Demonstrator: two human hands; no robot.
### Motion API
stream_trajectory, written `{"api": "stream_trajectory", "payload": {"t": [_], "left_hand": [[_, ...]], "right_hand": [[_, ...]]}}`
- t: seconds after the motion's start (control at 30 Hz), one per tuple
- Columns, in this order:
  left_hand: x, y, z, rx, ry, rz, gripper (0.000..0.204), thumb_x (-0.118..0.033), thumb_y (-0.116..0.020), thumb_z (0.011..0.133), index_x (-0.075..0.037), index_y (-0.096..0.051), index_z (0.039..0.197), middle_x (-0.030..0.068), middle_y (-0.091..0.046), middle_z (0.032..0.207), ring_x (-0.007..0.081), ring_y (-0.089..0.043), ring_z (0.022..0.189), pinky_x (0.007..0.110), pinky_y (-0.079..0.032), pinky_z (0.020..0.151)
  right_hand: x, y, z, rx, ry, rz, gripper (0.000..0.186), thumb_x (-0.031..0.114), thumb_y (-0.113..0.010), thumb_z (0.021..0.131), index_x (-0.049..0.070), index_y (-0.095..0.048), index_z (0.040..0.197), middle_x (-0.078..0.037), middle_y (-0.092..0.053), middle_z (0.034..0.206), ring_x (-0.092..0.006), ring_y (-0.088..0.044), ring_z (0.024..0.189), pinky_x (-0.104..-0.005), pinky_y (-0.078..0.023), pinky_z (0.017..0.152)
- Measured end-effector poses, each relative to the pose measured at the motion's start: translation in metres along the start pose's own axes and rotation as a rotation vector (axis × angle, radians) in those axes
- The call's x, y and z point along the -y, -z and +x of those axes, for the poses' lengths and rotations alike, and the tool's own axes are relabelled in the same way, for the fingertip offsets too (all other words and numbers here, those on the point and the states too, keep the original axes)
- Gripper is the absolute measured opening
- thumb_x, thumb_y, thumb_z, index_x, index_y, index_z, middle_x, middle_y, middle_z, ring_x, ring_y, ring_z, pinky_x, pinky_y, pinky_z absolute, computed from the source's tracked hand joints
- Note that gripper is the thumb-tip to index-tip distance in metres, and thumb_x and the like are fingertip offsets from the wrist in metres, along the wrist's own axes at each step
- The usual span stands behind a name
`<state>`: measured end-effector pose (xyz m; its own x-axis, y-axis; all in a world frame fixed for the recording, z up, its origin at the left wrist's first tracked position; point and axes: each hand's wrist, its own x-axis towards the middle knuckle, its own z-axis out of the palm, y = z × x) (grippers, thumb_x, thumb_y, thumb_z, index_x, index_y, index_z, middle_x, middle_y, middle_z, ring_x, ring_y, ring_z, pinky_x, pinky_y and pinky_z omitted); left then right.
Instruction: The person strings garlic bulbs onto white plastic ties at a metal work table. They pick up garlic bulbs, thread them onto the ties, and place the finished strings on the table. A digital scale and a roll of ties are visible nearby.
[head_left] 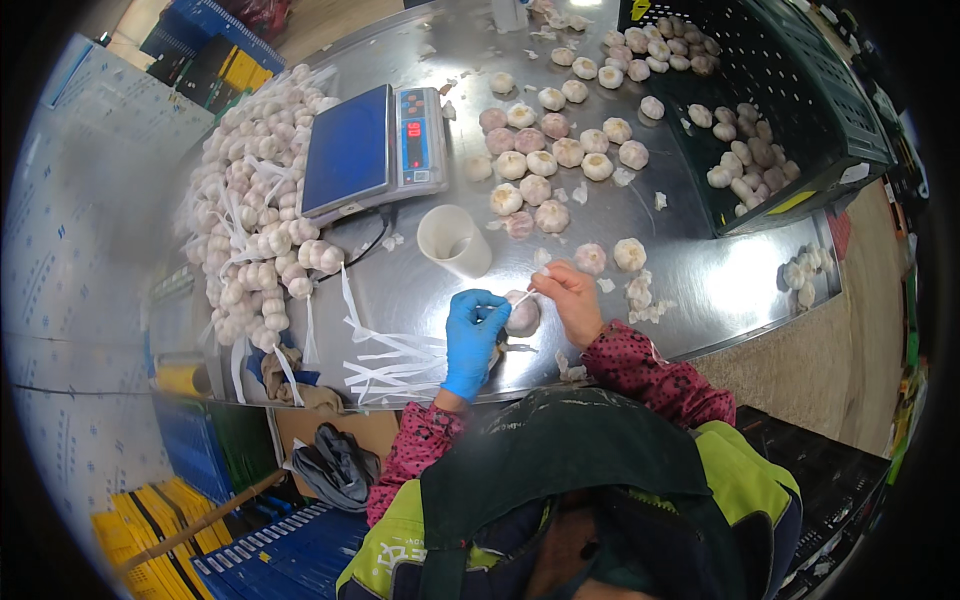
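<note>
My left hand (474, 338), in a blue glove, is closed with its fingertips pinched by the end of a thin white strip (521, 299). My bare right hand (570, 300) pinches the strip's other end, so it spans the short gap between both hands. Just beneath the strip sits a pinkish garlic bulb (523, 318) on the metal table, close against the gloved fingers. More white strips (395, 362) lie fanned out left of my left hand. A white open-topped tube (455, 243) stands beyond the hands. Loose garlic bulbs (567, 152) are scattered farther off.
Left on the metal table (560, 372) are a scale (375, 150) with a blue plate and a large heap of tied garlic (265, 200). A dark green crate (800, 120) holding garlic lies at the right. Blue crates (285, 555) and yellow crates (150, 535) stand below left.
</note>
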<state>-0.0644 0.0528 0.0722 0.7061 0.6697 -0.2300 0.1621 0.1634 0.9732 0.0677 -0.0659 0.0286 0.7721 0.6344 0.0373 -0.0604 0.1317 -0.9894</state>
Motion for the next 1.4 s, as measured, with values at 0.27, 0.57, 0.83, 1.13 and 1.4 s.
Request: {"api": "stream_trajectory", "payload": {"t": [0.27,0.57,0.83,1.13,1.4], "left_hand": [[0.010,-0.025,-0.014,-0.078,-0.265,0.398,0.016,-0.007,-0.080,0.077,-0.010,-0.077,0.093,0.0101,-0.057,0.118,0.0214,-0.061,0.097,0.033,-0.051,0.079],[0.031,-0.005,-0.025,-0.068,-0.336,0.307,0.017,-0.014,-0.070,0.092,-0.010,-0.066,0.109,0.0090,-0.060,0.120,0.0215,-0.059,0.114,0.033,-0.052,0.089],[-0.014,0.136,-0.038,-0.518,0.072,-0.613,0.013,-0.013,-0.061,0.099,-0.006,-0.061,0.111,0.0048,-0.063,0.100,0.0180,-0.065,0.090,0.038,-0.059,0.081],[-0.108,0.328,0.059,-0.988,-0.670,-0.259,0.035,-0.013,-0.062,0.099,-0.003,-0.051,0.131,0.0078,-0.056,0.125,0.0180,-0.054,0.114,0.035,-0.050,0.092],[-0.066,0.182,0.035,0.182,-0.016,0.017,0.024,-0.016,-0.065,0.095,-0.005,-0.069,0.115,0.0071,-0.072,0.102,0.0128,-0.067,0.083,0.023,-0.051,0.065]], "right_hand": [[0.049,0.011,-0.005,-0.025,0.443,-0.534,0.013,0.009,-0.070,0.085,0.000,-0.066,0.077,-0.008,-0.059,0.077,-0.0252,-0.057,0.083,-0.0378,-0.041,0.077],[0.138,0.014,-0.003,0.032,0.850,-0.580,0.005,-0.001,-0.067,0.086,0.002,-0.069,0.089,-0.008,-0.065,0.093,-0.0285,-0.056,0.096,-0.0377,-0.043,0.088],[0.099,0.013,0.007,-0.059,0.304,-0.380,0.014,0.007,-0.057,0.099,-0.002,-0.068,0.098,-0.008,-0.065,0.093,-0.0172,-0.060,0.088,-0.0291,-0.046,0.081],[0.028,-0.018,-0.016,0.275,0.248,-0.584,0.011,0.012,-0.069,0.089,0.001,-0.067,0.091,-0.010,-0.065,0.089,-0.0249,-0.062,0.081,-0.0352,-0.049,0.075],[-0.017,-0.015,-0.061,0.642,0.001,-1.058,0.023,0.021,-0.074,0.082,0.009,-0.062,0.097,-0.011,-0.065,0.098,-0.0366,-0.066,0.084,-0.0469,-0.052,0.070]]}}
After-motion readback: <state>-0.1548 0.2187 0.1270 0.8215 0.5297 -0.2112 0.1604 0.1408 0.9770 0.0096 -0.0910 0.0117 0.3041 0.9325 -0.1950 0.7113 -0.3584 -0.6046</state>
